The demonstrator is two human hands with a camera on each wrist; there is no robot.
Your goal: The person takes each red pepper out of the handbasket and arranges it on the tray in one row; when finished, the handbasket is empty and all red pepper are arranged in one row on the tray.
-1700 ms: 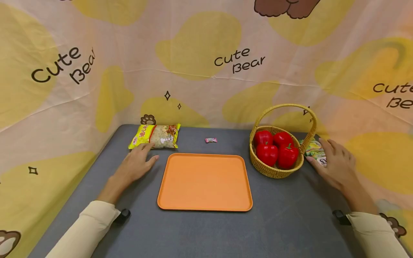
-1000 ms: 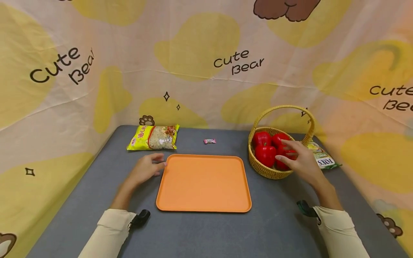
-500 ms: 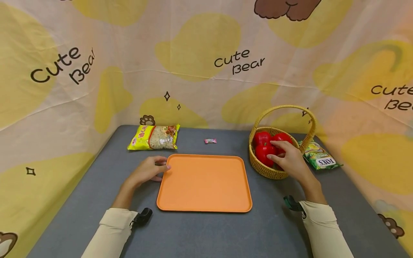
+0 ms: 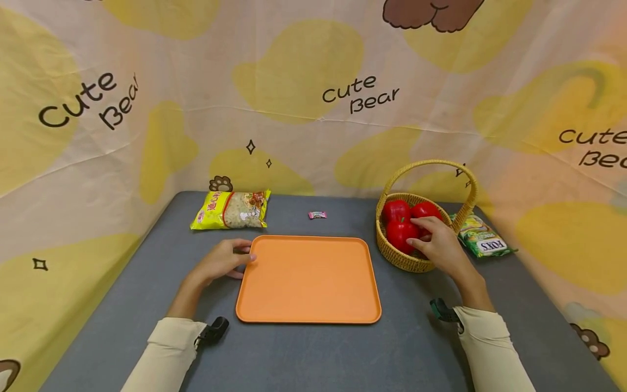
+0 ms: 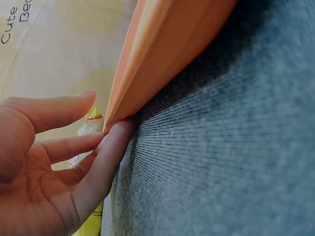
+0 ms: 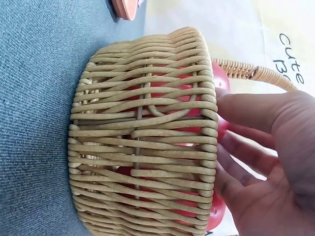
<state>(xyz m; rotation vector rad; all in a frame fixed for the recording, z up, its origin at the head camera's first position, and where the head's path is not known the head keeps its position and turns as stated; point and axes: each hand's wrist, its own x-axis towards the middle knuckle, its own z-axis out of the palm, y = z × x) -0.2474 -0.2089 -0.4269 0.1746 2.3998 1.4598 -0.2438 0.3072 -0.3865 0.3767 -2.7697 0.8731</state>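
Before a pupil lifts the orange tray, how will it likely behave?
The orange tray is probably stiff: its broad face shows no sag or bend. Its edge looks thin, so it is likely light for its size. Pushed, it should slide rather than tip, being wide and low.

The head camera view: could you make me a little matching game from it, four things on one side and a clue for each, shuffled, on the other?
Things:
1. tray
2. sweet
3. basket
4. left hand

Clues:
A. holds red peppers
B. at the left edge of the orange thing
C. small and pink, on the table
D. flat and orange

Right pairs: 1-D, 2-C, 3-A, 4-B
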